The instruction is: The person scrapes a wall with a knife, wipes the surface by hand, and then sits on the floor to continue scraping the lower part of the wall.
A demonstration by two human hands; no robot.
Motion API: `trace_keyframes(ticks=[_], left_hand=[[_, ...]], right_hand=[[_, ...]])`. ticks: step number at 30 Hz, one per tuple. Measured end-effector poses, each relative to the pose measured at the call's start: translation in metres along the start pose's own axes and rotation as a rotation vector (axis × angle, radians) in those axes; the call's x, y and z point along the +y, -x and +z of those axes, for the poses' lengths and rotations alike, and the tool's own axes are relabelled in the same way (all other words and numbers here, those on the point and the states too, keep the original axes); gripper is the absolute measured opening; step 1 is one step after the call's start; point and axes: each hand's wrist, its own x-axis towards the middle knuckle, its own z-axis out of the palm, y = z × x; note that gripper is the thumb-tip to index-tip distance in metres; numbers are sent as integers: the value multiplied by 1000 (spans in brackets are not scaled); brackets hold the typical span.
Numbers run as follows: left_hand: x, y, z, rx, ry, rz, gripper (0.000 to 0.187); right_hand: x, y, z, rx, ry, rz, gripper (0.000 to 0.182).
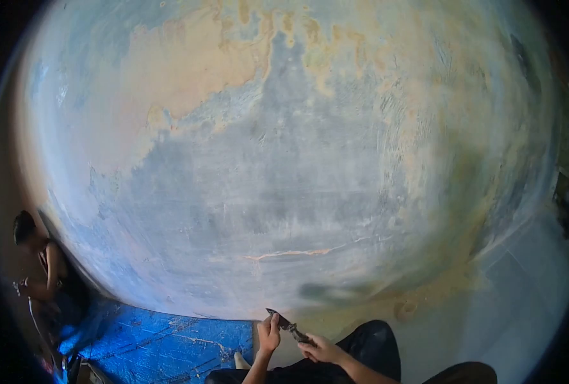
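Observation:
Low in the head view, my right hand is wrapped round the handle of a dark, narrow-bladed tool that looks like a knife or scraper. My left hand is closed at the blade end, with the tip showing above its fingers. Whether it grips the blade or something small beside it cannot be made out. Both hands are above my dark-clothed lap. In front stands a large wall with patchy grey, blue and yellowish plaster and a thin, pale crack near its foot.
A bright blue sheet covers the floor at the lower left. Another person sits by the wall at the far left. Grey floor lies at the right. My bent knees are at the bottom, close to the wall's base.

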Motion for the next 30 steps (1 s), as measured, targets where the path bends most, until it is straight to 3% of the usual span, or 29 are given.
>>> trace_keyframes(ticks=[5, 7, 10, 13, 17, 19, 21, 24, 28, 29, 30], left_hand=[[28, 7, 12, -132, 79, -146, 48], [51, 9, 16, -190, 30, -167, 50], [88, 0, 28, -264, -95, -99, 53], [111, -18, 43, -308, -162, -5, 56], [168, -52, 58, -303, -165, 180, 54], [195, -83, 56, -329, -197, 312, 52], [237, -116, 55, -288, -228, 450, 51], [299, -178, 51, -147, -319, 732, 49], [373, -252, 21, 335, -547, 1149, 27], [389, -270, 12, 464, -516, 1270, 26], [404, -285, 6, 609, -535, 1272, 31]], right_hand=[[-6, 21, -19, 31, 100, -119, 25], [-16, 33, -36, 8, 121, -10, 29], [-11, 39, -51, 57, 88, 5, 38], [-46, 49, -57, 130, 152, 68, 38], [-90, 43, -62, 185, 181, -107, 31], [-121, 29, -65, 214, 332, -395, 29], [-165, 13, -66, 216, 137, -363, 28], [-258, -13, -61, 290, 221, -530, 33], [-354, -50, -50, 425, 341, -693, 43], [-372, -60, -47, 459, 368, -719, 44], [-385, -70, -45, 486, 408, -753, 44]])
